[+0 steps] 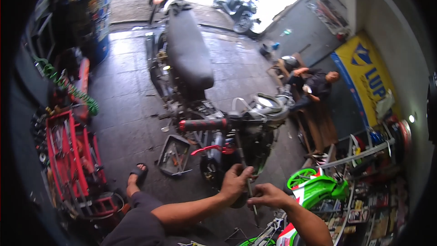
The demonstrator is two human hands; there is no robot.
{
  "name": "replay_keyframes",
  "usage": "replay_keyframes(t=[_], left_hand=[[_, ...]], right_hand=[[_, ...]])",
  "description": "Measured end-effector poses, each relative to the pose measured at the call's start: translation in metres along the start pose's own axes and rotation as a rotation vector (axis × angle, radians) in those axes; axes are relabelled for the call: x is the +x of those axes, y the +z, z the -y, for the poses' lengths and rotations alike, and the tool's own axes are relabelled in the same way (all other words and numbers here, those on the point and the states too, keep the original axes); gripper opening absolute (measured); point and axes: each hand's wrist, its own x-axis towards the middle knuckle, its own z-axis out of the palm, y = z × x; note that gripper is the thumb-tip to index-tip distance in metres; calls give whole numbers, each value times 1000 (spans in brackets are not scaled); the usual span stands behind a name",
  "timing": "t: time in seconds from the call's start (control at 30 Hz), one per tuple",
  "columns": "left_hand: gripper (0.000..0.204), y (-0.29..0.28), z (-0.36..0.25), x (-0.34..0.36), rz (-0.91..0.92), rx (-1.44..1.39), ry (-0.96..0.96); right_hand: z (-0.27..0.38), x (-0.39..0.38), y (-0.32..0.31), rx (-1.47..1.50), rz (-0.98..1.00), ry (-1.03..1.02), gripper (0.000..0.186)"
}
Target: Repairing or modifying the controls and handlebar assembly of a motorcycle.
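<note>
In front of me stands a partly stripped motorcycle with a dark seat [189,50]. Its handlebar carries a black and red grip [203,125] and a red lever [211,149]. A long thin grey cable or rod [241,149] runs down from the handlebar; I cannot tell which it is. My left hand [236,185] is closed around it below the lever. Lower down and to the right, my right hand [268,196] pinches the same thin piece near its lower end, which sticks out beneath the fingers.
A tray of tools [174,156] lies on the floor left of the front wheel. Further left is a red tool rack [68,155]. A green and white motorbike [318,187] stands close on my right, beside crowded parts shelves. A person [318,84] sits on a bench at the right wall.
</note>
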Motion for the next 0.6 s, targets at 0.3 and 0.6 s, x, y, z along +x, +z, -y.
replay_keyframes(t=[0.3,0.6], left_hand=[[30,-4,5,-2,22,-152,-79],[26,-1,-9,8,-15,-57,-25]], right_hand=[[-11,6,7,408,194,-46,37],[-20,13,2,137,29,-113,31]])
